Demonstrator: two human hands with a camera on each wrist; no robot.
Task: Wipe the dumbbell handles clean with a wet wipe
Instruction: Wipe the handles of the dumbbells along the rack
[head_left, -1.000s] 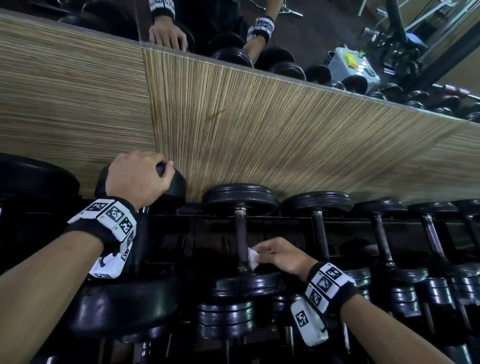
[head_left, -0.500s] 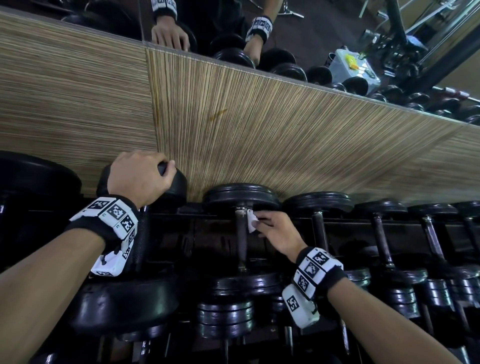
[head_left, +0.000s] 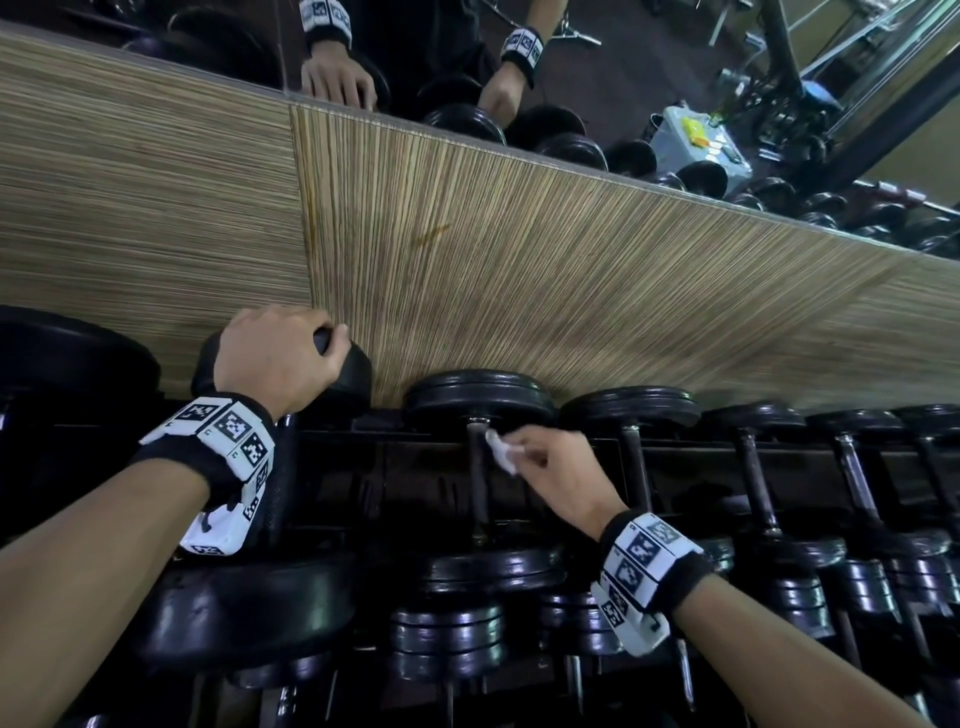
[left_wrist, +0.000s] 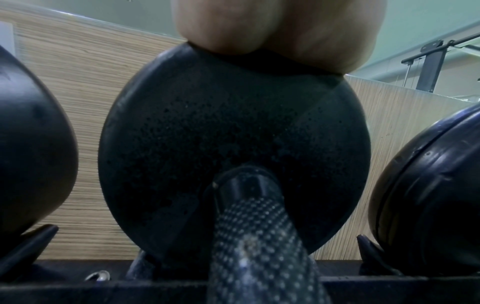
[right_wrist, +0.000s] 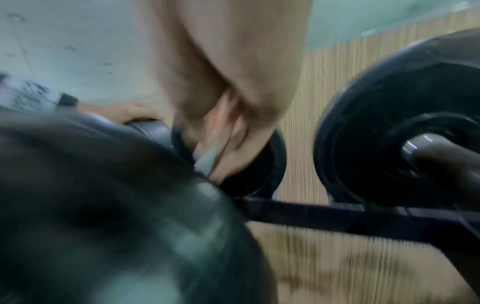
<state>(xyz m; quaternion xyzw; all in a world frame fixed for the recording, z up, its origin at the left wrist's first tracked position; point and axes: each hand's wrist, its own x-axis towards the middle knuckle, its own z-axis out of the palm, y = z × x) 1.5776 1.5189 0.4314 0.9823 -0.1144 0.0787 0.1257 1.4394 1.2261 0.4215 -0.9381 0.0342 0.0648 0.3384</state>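
Note:
Black dumbbells lie in a row on a dark rack (head_left: 415, 467). My right hand (head_left: 550, 467) pinches a small white wet wipe (head_left: 501, 451) against the far end of a metal dumbbell handle (head_left: 478, 483), just below its far plate (head_left: 478, 397). The right wrist view is blurred; the wipe (right_wrist: 207, 158) shows between my fingers there. My left hand (head_left: 280, 356) grips the top of the far head (left_wrist: 233, 133) of a bigger dumbbell to the left. That dumbbell's knurled handle (left_wrist: 257, 242) runs toward the camera in the left wrist view.
A striped wooden wall panel (head_left: 519, 260) rises right behind the rack, with a mirror (head_left: 623, 78) above it reflecting my hands and the gym. More dumbbells (head_left: 753, 467) line the rack to the right, and a lower row (head_left: 447, 639) sits nearer me.
My right hand slid the wipe from the near end of the handle up to its far end by the plate. My left hand kept its grip on the big dumbbell head.

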